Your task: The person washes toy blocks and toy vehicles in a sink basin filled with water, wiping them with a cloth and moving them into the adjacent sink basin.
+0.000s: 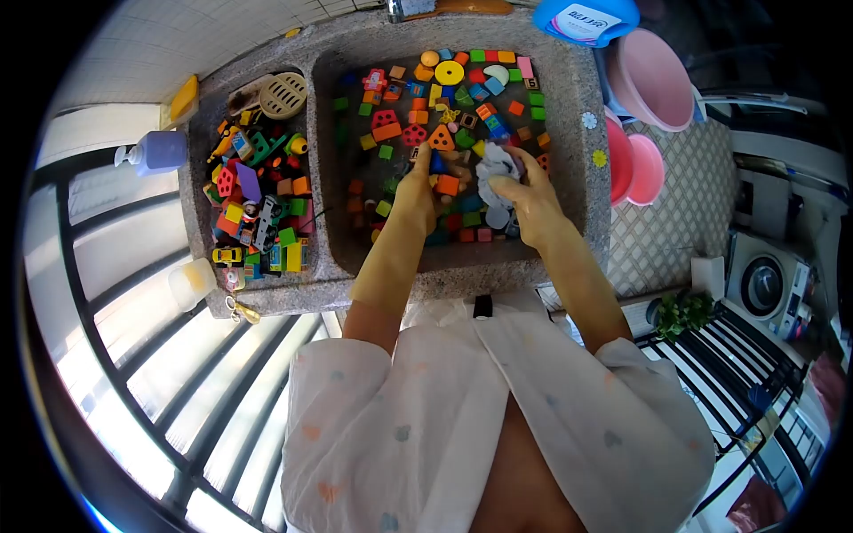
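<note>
My left hand (416,194) reaches into the large right basin (391,260) of a stone sink. Its fingers are closed around a dark blue toy block (437,163), partly hidden by the hand. An orange triangular block (441,138) with holes lies just beyond the fingertips. To the right, my right hand (533,201) grips a crumpled grey-white cloth (494,174), thumb on top. An orange block (447,185) sits between the two hands. Many coloured toy blocks, among them a yellow ring (450,73) and a red block with holes (385,125), lie spread through the dark basin.
The smaller left basin holds piled toys, including a yellow car (227,256), and a beige drain basket (283,95). A purple pump bottle (155,153) stands left. A blue detergent bottle (586,19) and pink basins (653,78) are at right. A washing machine (766,284) stands farther right.
</note>
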